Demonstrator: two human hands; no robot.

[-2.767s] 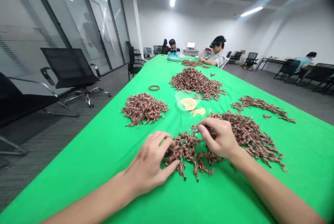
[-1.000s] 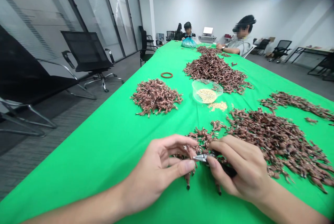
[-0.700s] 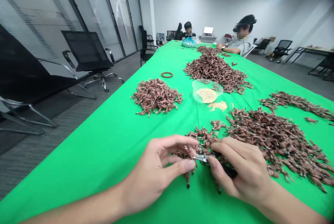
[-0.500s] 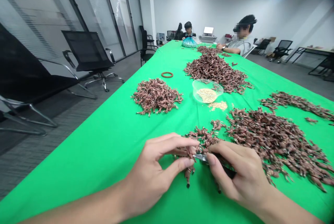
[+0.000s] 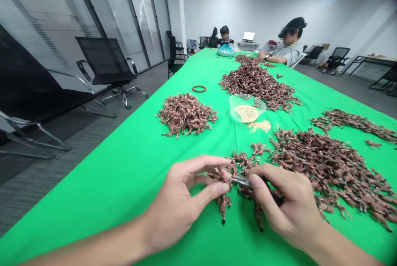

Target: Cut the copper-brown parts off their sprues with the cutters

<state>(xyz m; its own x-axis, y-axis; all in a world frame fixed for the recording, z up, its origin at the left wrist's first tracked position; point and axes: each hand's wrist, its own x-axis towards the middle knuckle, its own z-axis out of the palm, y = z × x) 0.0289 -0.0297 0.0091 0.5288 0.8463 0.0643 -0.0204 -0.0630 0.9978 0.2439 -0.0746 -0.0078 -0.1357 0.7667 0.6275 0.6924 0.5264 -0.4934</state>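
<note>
**Bench log: two hands at a brown clump, pliers in the right**

Lower centre of frame: the left hand (image 5: 182, 204) has its fingertips and thumb drawn in on the clump of reddish-brown moulded pieces (image 5: 232, 177), pinching its near edge, with a small gap between thumb and forefinger behind the grip. The right hand (image 5: 288, 204) has its fingers curled together around the small black-handled pliers (image 5: 242, 181), whose silver tip points left into the clump. Whether the tip is open or closed cannot be told.

The clump lies on green cloth (image 5: 124, 183) covering a long table. Just right of it sits a large heap of the same pieces (image 5: 328, 171), nearly touching. Farther up are a thin strip of pieces (image 5: 350, 120), a heap at centre left (image 5: 186, 115), and a clear plastic bowl (image 5: 247, 108) holding pale grains, with spilled grains (image 5: 259, 125) beside it. Beyond these lie a brown ring (image 5: 199, 88) and a heap (image 5: 257, 88). Upper right, a seated co-worker in a grey shirt (image 5: 287, 57) has a hand on the table. At the far end sits another person (image 5: 225, 38), behind a blue bag (image 5: 226, 51).
</note>
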